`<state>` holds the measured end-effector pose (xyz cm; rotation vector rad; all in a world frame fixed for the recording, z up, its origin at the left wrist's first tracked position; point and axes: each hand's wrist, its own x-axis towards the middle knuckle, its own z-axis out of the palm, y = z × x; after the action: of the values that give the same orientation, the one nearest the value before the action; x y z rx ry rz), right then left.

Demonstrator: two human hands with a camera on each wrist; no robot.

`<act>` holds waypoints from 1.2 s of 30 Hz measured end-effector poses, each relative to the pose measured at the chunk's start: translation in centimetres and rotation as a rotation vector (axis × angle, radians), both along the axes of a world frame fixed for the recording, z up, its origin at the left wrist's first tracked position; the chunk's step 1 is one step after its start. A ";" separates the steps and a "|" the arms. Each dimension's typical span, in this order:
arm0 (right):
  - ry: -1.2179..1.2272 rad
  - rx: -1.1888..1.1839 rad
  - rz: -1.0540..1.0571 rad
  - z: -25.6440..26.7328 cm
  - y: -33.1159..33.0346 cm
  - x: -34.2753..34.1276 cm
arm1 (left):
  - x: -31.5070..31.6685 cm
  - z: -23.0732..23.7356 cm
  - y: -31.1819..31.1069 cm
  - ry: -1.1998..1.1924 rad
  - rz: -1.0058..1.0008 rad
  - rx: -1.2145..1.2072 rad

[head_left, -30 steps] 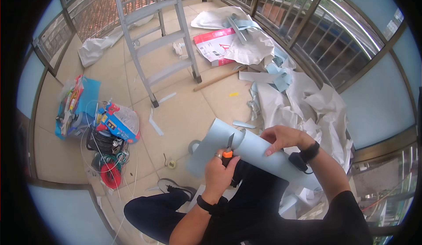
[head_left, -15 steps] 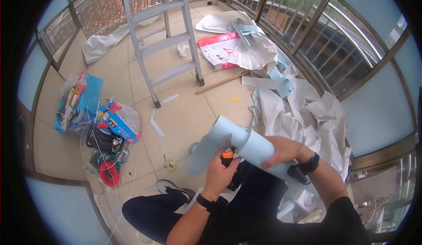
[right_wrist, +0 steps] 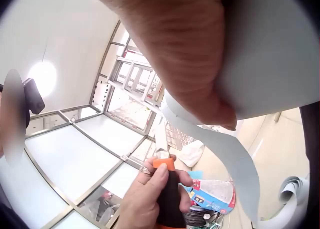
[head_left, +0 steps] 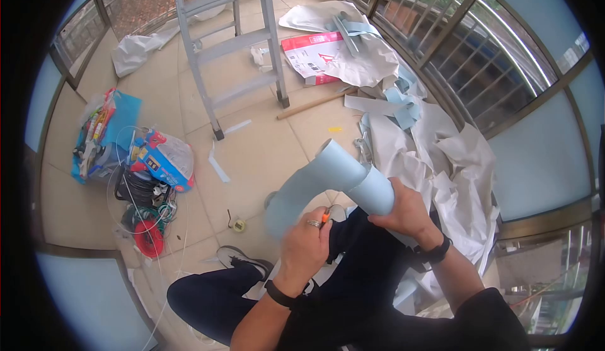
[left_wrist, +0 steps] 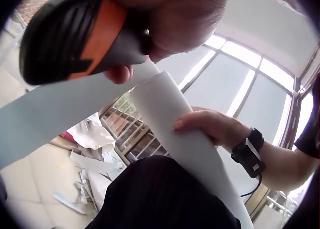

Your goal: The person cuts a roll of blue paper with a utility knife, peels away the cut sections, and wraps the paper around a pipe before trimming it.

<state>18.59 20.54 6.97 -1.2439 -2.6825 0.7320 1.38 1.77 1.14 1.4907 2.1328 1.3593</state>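
Standing on the floor [head_left: 255,155] well left of the pale blue roll [head_left: 377,192], a blue container [head_left: 128,115] holds crowded, coloured items [head_left: 101,130], too small to name. Just roll-ward of it, a printed plastic bag [head_left: 162,167] shows whitish contents [head_left: 178,154] I cannot identify. Against the roll's left part, a loose strip [head_left: 283,201] hangs down, curving. Just left of the roll, the left hand [head_left: 304,245] has its fingers curled round a knife [right_wrist: 170,194]; cutting well probably wants short, even strokes, the edge turned away from the leg [head_left: 372,250]. The right hand's [head_left: 405,209] fingers are clamped round the roll itself; firm support there, without denting, should stop it buckling. Right of the roll lie crumpled sheets [head_left: 457,162].
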 end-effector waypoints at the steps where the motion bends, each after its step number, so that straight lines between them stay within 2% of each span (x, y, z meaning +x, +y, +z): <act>1: 0.018 -0.004 0.013 0.0 -0.1 0.1 | 0.0 0.9 0.1 -0.004 -0.003 0.001; 3: 0.036 -0.005 0.026 0.0 -0.3 0.0 | -0.1 2.5 0.3 0.095 -0.031 -0.170; 9: -0.020 0.127 0.092 -1.2 -1.2 -0.6 | 0.0 3.7 1.2 0.225 -0.074 -0.295; 15: -0.024 0.132 0.084 -1.2 -1.5 -1.1 | 0.5 4.4 1.4 0.279 -0.025 -0.360; 19: 0.006 0.121 0.094 -1.3 -1.2 -0.7 | 0.0 4.7 1.4 0.215 -0.070 -0.406; 25: 0.001 0.213 0.157 -2.6 -1.5 -0.4 | 0.3 1.5 -1.0 0.168 -0.096 -0.358; 26: -0.031 0.243 0.173 -2.6 -1.7 -0.5 | 0.3 0.6 -1.9 0.183 -0.103 -0.417; 27: -0.030 0.241 0.178 -2.3 -1.7 -0.7 | 0.5 -0.6 -3.1 0.199 -0.109 -0.476; 28: -0.033 0.161 0.101 -1.6 -1.4 -0.9 | 1.4 -3.2 -5.1 0.197 -0.099 -0.479; 29: -0.032 0.086 0.029 -0.9 -0.8 -1.2 | 2.6 -6.6 -7.4 0.178 -0.115 -0.604; 30: -0.023 0.076 -0.002 -0.4 -0.6 -1.1 | 1.8 -6.4 -7.1 0.171 -0.135 -0.718; 32: 0.000 0.068 -0.032 0.0 -0.6 -0.9 | 1.1 -6.5 -7.5 0.166 -0.097 -0.656; 34: 0.012 0.061 -0.014 -0.4 -1.1 0.0 | 0.5 -1.6 -7.0 0.093 -0.016 -0.607; 35: 0.017 0.071 -0.010 -0.6 -1.0 -0.1 | -0.2 0.4 -6.4 0.096 -0.010 -0.597; 36: 0.019 0.114 0.040 -0.9 -1.6 0.0 | -0.4 2.0 -6.2 0.158 -0.006 -0.488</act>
<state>18.63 18.95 6.07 -1.1534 -2.6987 0.5829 0.96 -4.48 3.12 1.4288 2.3252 0.6590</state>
